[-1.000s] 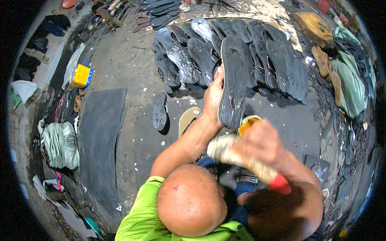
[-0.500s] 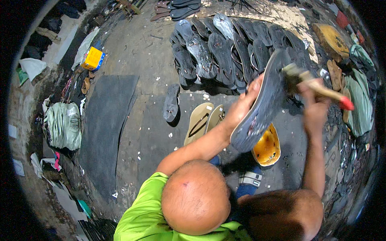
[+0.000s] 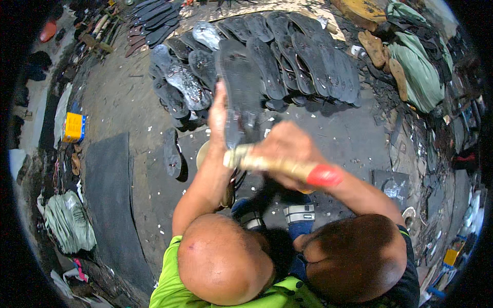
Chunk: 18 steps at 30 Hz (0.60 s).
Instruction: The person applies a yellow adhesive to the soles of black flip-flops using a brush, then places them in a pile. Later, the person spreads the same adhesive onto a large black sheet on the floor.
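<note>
My left hand (image 3: 218, 115) is closed around the left edge of a black sandal sole (image 3: 237, 72), its long side pointing away from me. In my closed right hand (image 3: 291, 146) is a wooden-handled brush (image 3: 267, 163) with a red handle end. The brush head lies at the sole's near end; blur hides whether its bristles touch. Wet-looking streaks shine on the lower part of the sole. A tan sandal (image 3: 202, 155) on the floor is mostly covered by my left forearm. Under my right wrist only a sliver of yellow bowl (image 3: 307, 192) shows.
Rows of black sandals (image 3: 313, 64) lie beyond my hands, and one black sandal (image 3: 174, 154) lies apart at left. A black rubber sheet (image 3: 110, 190), a yellow-blue box (image 3: 74, 127) and a green-grey sack (image 3: 69, 220) are further left. Foot-shaped brown pieces (image 3: 374, 49) lie far right.
The sole has turned from slanted to nearly straight ahead. My right hand has brought the brush from the sole's far right side to its near end. The whole view has shifted.
</note>
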Each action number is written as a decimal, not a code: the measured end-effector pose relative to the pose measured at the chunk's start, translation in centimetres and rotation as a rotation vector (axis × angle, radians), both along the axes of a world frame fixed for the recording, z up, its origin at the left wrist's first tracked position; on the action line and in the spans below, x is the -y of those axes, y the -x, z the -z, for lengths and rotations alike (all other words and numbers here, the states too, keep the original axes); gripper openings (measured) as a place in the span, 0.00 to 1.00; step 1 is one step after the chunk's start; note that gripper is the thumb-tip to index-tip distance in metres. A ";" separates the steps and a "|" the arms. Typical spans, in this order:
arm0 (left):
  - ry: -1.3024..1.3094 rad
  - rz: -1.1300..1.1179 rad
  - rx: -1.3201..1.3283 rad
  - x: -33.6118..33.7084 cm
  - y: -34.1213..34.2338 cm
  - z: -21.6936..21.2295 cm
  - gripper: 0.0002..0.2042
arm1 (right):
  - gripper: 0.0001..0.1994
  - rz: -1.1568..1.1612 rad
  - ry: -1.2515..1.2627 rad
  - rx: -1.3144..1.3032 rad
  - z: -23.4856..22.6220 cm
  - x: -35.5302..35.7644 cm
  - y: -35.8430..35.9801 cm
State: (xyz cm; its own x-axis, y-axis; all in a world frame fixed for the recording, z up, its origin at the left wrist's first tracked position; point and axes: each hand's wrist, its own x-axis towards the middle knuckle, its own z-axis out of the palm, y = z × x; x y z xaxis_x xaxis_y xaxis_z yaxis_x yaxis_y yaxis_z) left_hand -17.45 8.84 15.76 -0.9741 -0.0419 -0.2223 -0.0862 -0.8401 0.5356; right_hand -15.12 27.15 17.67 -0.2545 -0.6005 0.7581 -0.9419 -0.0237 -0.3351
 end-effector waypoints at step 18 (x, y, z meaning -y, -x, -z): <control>0.305 -0.144 0.308 -1.5 14.1 11.1 0.24 | 0.17 0.816 0.421 1.020 6.8 -10.0 -2.4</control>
State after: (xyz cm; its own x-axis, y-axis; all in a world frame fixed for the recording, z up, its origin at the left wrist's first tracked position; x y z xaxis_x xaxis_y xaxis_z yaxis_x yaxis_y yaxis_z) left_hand -31.56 10.32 4.71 -0.8440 -0.2801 -0.4574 -0.1743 -0.6632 0.7279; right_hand -12.73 37.15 10.87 -0.9707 0.2140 0.1092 -0.0797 0.1418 -0.9867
